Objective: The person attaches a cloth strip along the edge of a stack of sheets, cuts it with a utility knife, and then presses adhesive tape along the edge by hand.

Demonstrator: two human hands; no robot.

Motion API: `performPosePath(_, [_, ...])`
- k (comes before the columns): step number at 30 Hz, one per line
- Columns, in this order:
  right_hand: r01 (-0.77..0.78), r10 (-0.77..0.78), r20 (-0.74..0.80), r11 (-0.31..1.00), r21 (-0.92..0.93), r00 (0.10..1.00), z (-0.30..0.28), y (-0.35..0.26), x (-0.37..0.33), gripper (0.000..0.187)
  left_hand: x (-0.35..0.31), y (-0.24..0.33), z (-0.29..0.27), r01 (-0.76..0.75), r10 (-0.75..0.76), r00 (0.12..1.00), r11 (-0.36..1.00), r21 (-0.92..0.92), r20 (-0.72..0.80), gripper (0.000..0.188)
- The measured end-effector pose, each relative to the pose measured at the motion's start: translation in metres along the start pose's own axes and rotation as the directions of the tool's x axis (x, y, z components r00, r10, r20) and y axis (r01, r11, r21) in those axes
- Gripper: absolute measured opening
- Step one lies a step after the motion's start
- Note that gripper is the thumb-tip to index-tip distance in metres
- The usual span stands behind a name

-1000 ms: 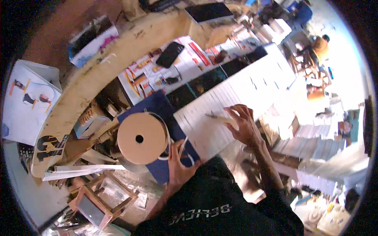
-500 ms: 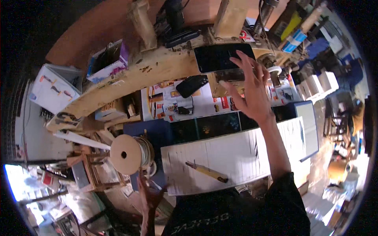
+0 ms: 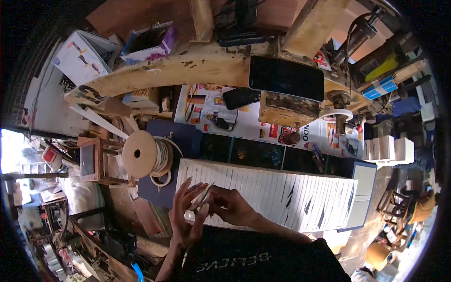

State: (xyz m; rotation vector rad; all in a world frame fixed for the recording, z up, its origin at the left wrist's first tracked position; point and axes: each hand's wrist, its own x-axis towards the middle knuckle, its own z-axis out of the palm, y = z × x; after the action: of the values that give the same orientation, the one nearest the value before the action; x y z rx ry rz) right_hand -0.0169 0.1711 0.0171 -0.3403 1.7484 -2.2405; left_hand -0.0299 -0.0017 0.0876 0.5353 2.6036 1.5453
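Note:
Both my hands meet above the near left end of a long row of white paper blocks (image 3: 263,192), packed side by side with dark gaps between some. A thin, pointed pale-and-dark strip (image 3: 207,191) rises between them; its exact kind is unclear. My right hand (image 3: 231,206) is closed, with its fingertips pinching at the strip. My left hand (image 3: 188,211) has its upper fingers stretched out, while its thumb and other fingers close about the strip's lower part. Just beyond them stands a cardboard spool (image 3: 139,153) of pale cord, with a roll of tape (image 3: 162,178) beside it.
A phone (image 3: 286,78) lies on a wooden block (image 3: 286,110) and another dark phone (image 3: 241,98) rests on the printed sheet. Behind is a wooden beam (image 3: 206,70) with an open box (image 3: 148,43). A wooden stool (image 3: 91,160) stands at left.
My right hand has left the phone and come down to my left hand, which has risen over the white row. The yellow utility knife no longer shows on the row. The view has shifted.

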Motion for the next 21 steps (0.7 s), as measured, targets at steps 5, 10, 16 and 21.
performPosePath(5, [-0.188,0.237,0.12,0.929,-0.319,0.964,-0.028,-0.042,-0.003,0.031,-0.008,-0.012,0.008,0.315,-0.312,0.948,0.915,-0.253,0.055,0.066])
performPosePath(10, [0.04,0.099,0.183,0.774,-0.632,0.978,-0.037,-0.047,-0.01,0.036,0.017,0.013,0.009,0.488,-0.482,0.872,0.871,-0.066,0.086,0.054])
performPosePath(16, [0.201,-0.033,0.216,0.525,-0.827,0.976,-0.04,-0.048,-0.005,0.038,0.017,0.0,0.001,0.327,-0.346,0.921,0.936,0.129,0.178,0.018])
performPosePath(21, [0.121,-0.175,-0.008,0.709,-0.694,0.985,-0.034,-0.02,-0.007,0.023,0.017,0.001,0.011,0.05,-0.094,0.985,0.96,0.277,0.145,0.02])
